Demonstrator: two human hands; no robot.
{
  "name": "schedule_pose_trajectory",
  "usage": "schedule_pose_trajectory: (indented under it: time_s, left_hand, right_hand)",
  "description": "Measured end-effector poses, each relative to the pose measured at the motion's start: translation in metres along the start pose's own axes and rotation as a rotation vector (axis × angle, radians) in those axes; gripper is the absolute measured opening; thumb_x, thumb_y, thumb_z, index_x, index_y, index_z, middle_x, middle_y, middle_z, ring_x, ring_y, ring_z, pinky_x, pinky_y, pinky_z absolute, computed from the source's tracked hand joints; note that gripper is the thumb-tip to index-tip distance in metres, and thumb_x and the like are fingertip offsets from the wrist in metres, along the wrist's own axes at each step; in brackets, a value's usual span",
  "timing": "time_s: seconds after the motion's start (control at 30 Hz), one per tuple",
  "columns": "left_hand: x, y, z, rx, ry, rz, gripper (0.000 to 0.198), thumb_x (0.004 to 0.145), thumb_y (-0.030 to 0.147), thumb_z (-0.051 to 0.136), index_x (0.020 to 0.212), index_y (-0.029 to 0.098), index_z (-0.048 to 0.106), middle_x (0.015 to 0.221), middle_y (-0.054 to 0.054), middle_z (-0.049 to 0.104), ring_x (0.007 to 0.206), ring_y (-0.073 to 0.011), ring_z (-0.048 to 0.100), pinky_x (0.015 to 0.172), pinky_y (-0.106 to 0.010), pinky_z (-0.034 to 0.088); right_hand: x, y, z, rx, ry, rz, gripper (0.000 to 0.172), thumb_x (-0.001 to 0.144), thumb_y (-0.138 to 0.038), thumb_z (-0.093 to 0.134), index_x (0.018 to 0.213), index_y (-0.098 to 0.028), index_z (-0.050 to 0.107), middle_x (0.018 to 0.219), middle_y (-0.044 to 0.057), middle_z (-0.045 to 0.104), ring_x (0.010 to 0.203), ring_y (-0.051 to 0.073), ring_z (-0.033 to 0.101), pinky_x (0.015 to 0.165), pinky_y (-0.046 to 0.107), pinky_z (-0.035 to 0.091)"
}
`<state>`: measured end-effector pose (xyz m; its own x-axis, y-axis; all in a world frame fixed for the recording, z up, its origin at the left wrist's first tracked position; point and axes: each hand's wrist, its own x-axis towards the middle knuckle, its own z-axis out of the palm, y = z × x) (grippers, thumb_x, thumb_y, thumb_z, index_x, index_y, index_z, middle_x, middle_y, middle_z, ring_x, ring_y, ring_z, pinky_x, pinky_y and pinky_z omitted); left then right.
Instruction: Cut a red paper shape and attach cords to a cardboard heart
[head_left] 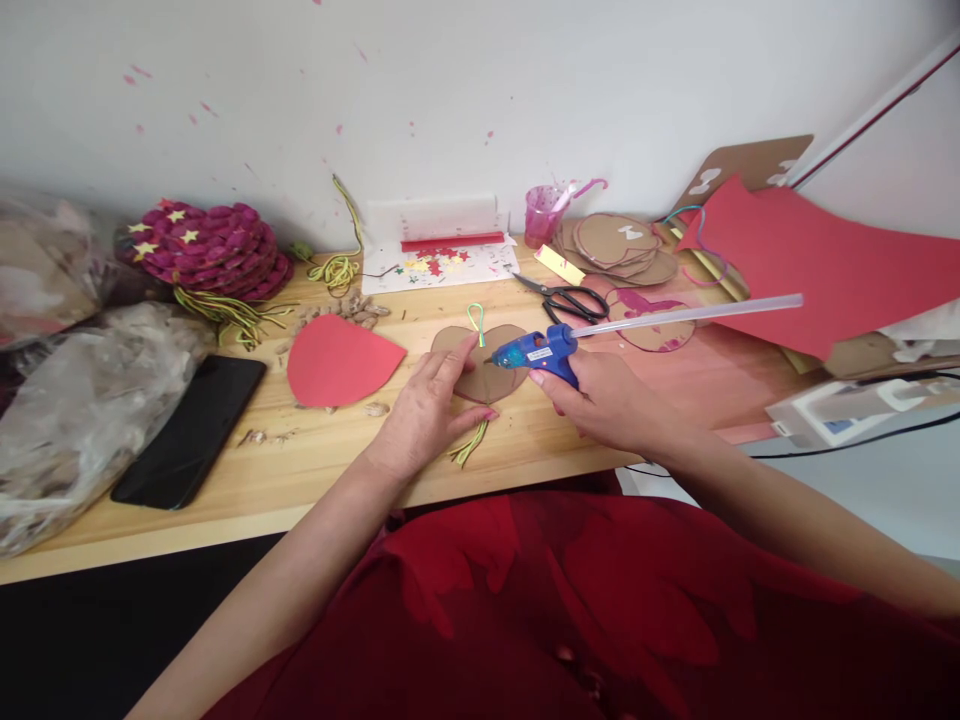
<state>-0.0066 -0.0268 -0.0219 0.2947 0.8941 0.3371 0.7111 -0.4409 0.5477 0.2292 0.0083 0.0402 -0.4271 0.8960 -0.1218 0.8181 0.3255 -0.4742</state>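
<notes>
My right hand [600, 395] is wrapped round the handle of a blue glue gun [536, 350]. A long clear glue stick [697, 313] juts from its back, and its nozzle is over a brown cardboard cutout [502, 380] with rounded lobes. My left hand [431, 400] holds this cutout down on the table, fingers on its left side and thumb at the lower edge. A yellow-green cord loop [477, 318] stands out at the cutout's top, and cord ends [470, 445] trail below. Left of my left hand lies a red paper petal shape [341, 362].
Black scissors [566, 298], stacked cardboard cutouts [619, 250] and a pink cup [543, 215] lie behind the glue gun. Red sheets [825, 265] and a power strip [847, 410] are right. Peanuts [367, 312], a phone [191, 430] and a plastic bag [90, 400] are left.
</notes>
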Motion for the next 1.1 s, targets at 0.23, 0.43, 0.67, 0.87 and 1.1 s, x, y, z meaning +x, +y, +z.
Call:
schedule_pose_trajectory:
  time_s: [0.23,0.43,0.67,0.87,1.1]
  left_hand:
    - [0.000,-0.001,0.001,0.004,0.000,-0.007,0.091,0.080,0.032,0.081,0.155,0.030,0.030,0.119,-0.007,0.065,0.111,-0.0249,0.061,0.102,-0.046,0.048]
    - [0.000,0.000,0.001,0.007,-0.002,-0.003,0.090,0.081,0.032,0.081,0.155,0.029,0.030,0.119,-0.007,0.065,0.110,-0.0242,0.060,0.102,-0.045,0.048]
    - [0.000,-0.001,0.001,0.005,-0.004,-0.005,0.091,0.080,0.033,0.081,0.155,0.029,0.030,0.119,-0.007,0.065,0.110,-0.0249,0.060,0.102,-0.046,0.048]
    - [-0.001,-0.001,0.000,0.018,-0.010,-0.013,0.090,0.081,0.032,0.080,0.155,0.028,0.030,0.119,-0.008,0.065,0.110,-0.0252,0.060,0.102,-0.046,0.048]
    - [-0.001,0.000,0.000,0.009,0.008,0.006,0.090,0.080,0.032,0.081,0.154,0.026,0.031,0.119,-0.007,0.065,0.111,-0.0244,0.060,0.104,-0.044,0.047]
  right_hand:
    - [0.002,0.004,0.002,-0.067,0.007,-0.060,0.032,0.099,-0.044,0.045,0.091,-0.017,0.061,0.090,0.012,0.072,0.077,0.023,0.063,0.066,0.031,0.038]
    - [0.003,0.001,0.001,-0.086,0.020,-0.057,0.033,0.100,-0.045,0.045,0.090,-0.017,0.061,0.088,0.013,0.071,0.073,0.024,0.061,0.065,0.032,0.035]
    - [0.004,0.001,0.003,-0.039,0.036,-0.097,0.026,0.099,-0.039,0.047,0.096,-0.018,0.062,0.095,0.012,0.072,0.080,0.024,0.063,0.070,0.032,0.040]
    - [0.006,0.003,0.004,0.229,0.021,0.016,0.024,0.098,-0.038,0.050,0.084,-0.020,0.057,0.072,0.005,0.066,0.065,0.019,0.063,0.058,0.028,0.045]
    - [0.003,0.011,0.008,0.731,-0.212,0.327,0.027,0.101,-0.040,0.048,0.085,-0.020,0.054,0.070,0.000,0.064,0.035,0.009,0.052,0.031,0.022,0.034]
